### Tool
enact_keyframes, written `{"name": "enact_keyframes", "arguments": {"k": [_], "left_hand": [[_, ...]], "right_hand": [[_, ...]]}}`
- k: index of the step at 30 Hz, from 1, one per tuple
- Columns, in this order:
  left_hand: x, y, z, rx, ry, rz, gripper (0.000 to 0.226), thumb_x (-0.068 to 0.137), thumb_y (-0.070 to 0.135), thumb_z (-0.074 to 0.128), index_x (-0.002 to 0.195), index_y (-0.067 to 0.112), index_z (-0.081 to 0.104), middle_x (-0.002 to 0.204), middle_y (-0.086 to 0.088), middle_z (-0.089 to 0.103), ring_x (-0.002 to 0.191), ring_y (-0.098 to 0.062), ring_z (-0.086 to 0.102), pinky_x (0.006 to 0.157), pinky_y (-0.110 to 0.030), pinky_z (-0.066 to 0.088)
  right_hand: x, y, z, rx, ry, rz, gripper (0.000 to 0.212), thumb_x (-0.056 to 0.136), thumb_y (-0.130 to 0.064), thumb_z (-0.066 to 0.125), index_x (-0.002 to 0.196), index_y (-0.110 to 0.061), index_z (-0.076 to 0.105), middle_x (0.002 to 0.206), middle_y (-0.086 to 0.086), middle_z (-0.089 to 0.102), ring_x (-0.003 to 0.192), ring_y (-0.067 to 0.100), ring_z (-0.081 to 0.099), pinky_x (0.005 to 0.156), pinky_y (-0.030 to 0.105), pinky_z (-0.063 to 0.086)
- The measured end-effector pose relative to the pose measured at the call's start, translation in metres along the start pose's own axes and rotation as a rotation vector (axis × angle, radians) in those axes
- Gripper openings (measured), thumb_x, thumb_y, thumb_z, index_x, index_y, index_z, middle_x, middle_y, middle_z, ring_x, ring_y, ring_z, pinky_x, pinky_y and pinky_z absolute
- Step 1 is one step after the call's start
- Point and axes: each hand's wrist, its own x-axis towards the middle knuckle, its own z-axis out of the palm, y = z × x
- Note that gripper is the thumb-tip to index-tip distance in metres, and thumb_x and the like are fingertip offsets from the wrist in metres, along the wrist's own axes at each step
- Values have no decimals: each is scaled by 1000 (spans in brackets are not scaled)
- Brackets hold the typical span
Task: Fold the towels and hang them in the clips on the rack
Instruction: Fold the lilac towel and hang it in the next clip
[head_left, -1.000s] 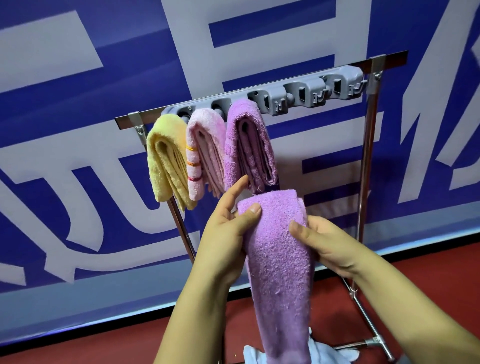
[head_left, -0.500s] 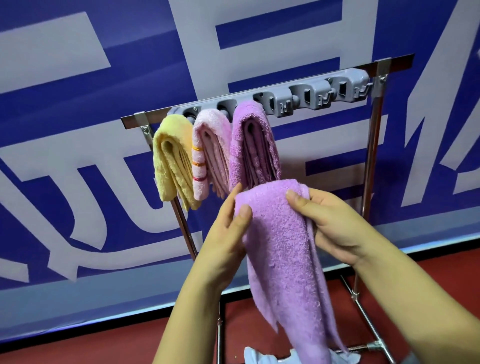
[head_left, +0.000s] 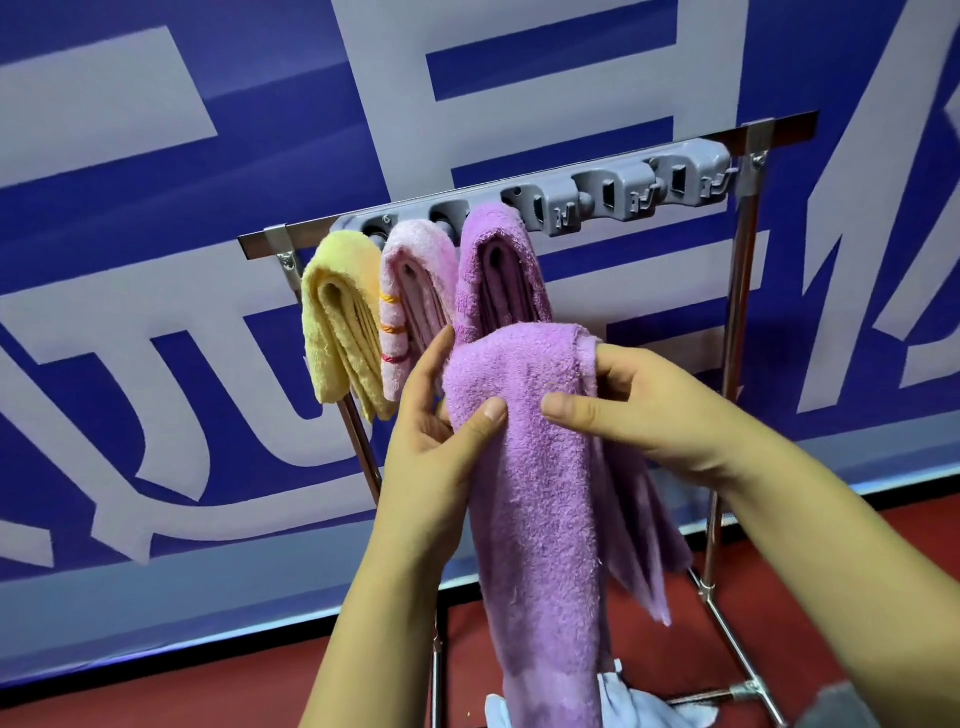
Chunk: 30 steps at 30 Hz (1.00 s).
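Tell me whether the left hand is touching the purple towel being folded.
Touching: in the head view, the left hand holds the purple towel, thumb pressed on its front.

I seem to stand in a staged demonstration space, not a home: a huge blue printed banner with pale block lettering (head_left: 260, 156) fills everything toward twelve o'clock, above red sports-style flooring (head_left: 156, 691), behind a freestanding steel rack (head_left: 737, 312).

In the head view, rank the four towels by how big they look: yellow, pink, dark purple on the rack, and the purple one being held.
1. Held purple towel, though it is nearest the camera.
2. Yellow towel, pink towel and dark purple towel: too alike to rank.
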Motion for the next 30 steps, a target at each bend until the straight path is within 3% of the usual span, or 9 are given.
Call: {"name": "enact_keyframes", "arguments": {"k": [4, 7, 11, 13, 16, 18, 20, 23, 30], "left_hand": [[3, 4, 5, -19, 21, 62, 60, 76, 0, 64, 125, 33, 53, 119, -1, 69, 105, -20, 67, 82, -30, 55], [3, 3, 11, 84, 58, 156, 60, 80, -2, 66, 125, 35, 55, 123, 2, 67, 109, -17, 65, 85, -30, 54], [2, -1, 13, 280, 130, 283, 57, 79, 19, 71, 128, 42, 54, 137, 2, 56, 126, -22, 53, 104, -50, 43], [2, -2, 13, 352, 155, 328, 56, 79, 25, 70, 127, 46, 53, 136, 11, 55, 128, -18, 51, 105, -51, 42], [3, 3, 14, 464, 163, 384, 55, 79, 31, 68, 127, 52, 50, 129, 27, 54, 127, -7, 49, 107, -44, 41], [6, 9, 15, 518, 148, 406, 57, 81, 29, 68, 127, 56, 48, 127, 30, 53, 127, -5, 47, 108, -42, 41], [11, 15, 15, 505, 100, 385, 60, 83, 20, 70, 126, 55, 47, 132, 25, 53, 126, -6, 50, 107, -42, 42], [20, 23, 18, 398, 5, 340, 61, 82, 10, 70, 125, 49, 51, 137, 5, 56, 121, -14, 57, 101, -43, 47], [42, 28, 28, 317, 69, 345, 39, 71, 17, 78, 98, 29, 53, 108, -14, 62, 93, -16, 61, 85, -41, 53]], "right_hand": [[4, 0, -8, -41, 82, -13, 23, 77, -9, 67, 97, -20, 68, 90, -11, 74, 87, 2, 67, 76, 14, 50], [5, 4, -14, -186, 140, -32, 22, 81, -6, 67, 99, -18, 70, 94, -6, 74, 90, 6, 68, 83, 20, 53], [6, 4, -18, -309, 300, -103, 19, 77, -10, 72, 91, -22, 71, 92, -5, 73, 84, 6, 66, 80, 19, 52], [6, 7, -18, -341, 388, -143, 17, 73, -14, 75, 85, -25, 70, 100, 0, 66, 90, 11, 63, 83, 21, 50], [6, 12, -13, -115, 374, -148, 23, 66, -20, 72, 88, -24, 69, 117, -7, 58, 108, 7, 59, 92, 23, 48], [7, 13, -10, 123, 322, -152, 26, 66, -14, 68, 91, -18, 70, 104, -6, 70, 98, 5, 64, 84, 18, 51], [10, 12, -10, 270, 325, -153, 22, 63, -16, 70, 85, -15, 74, 87, -2, 74, 86, 8, 67, 76, 18, 52], [17, 9, -11, 388, 383, -148, 24, 62, -18, 70, 86, -12, 70, 78, -1, 73, 79, 9, 67, 73, 19, 54], [31, -9, -12, 426, 427, -171, 15, 73, -13, 63, 87, -13, 58, 74, -4, 71, 75, 7, 67, 70, 20, 54]]}}
